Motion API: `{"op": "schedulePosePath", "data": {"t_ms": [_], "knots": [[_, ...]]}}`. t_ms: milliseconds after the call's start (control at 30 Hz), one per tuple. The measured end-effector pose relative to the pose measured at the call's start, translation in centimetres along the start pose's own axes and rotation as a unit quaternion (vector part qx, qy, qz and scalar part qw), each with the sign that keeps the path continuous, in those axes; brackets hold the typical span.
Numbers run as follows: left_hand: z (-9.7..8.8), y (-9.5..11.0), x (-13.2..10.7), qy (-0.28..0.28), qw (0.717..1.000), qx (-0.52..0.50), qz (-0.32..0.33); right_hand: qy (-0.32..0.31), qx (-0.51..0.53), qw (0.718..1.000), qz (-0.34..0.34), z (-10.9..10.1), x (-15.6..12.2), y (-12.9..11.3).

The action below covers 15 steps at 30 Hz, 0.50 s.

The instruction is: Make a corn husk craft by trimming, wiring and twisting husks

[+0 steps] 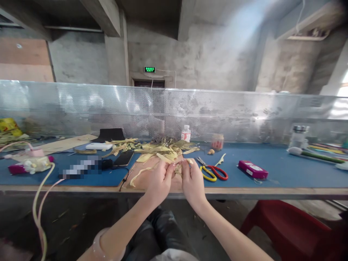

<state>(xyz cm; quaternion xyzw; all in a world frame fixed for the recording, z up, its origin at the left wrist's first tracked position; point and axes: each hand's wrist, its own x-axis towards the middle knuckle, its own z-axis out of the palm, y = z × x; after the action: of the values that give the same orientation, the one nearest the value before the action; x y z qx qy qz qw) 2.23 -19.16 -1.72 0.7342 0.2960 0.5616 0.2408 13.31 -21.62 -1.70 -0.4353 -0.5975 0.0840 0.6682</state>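
My left hand (pixel 160 180) and my right hand (pixel 191 180) meet over the front edge of the blue worktable (pixel 285 170). Both pinch a small bundle of pale dried leaf strips (pixel 178 168) between their fingertips. Beneath the hands lies a brown board (pixel 144 179) with a loose curled strip on it. A heap of the same yellowish strips (pixel 160 148) lies just behind the hands. Two pairs of scissors, one yellow-handled (pixel 208 174) and one red-handled (pixel 219 172), rest just right of my right hand.
A black phone (pixel 123 158) with a cable lies left of the board. A small white bottle (pixel 186 133), a jar (pixel 217 141) and a magenta box (pixel 252 169) stand on the table. A perforated metal screen (pixel 244 112) backs it. A red stool (pixel 285 228) stands lower right.
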Motion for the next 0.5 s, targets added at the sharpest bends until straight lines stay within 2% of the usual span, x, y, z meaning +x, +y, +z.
{"op": "schedulePosePath", "data": {"t_ms": [300,500], "knots": [[-0.1,0.2,-0.6,-0.014,0.999,-0.034,-0.003,0.048,0.006,0.999,0.015,0.0,-0.3,-0.2],[-0.2,-0.1,-1.1,-0.013,1.0,0.005,0.028,0.081,0.111,0.989,0.062,0.8,-0.8,-0.2]]}}
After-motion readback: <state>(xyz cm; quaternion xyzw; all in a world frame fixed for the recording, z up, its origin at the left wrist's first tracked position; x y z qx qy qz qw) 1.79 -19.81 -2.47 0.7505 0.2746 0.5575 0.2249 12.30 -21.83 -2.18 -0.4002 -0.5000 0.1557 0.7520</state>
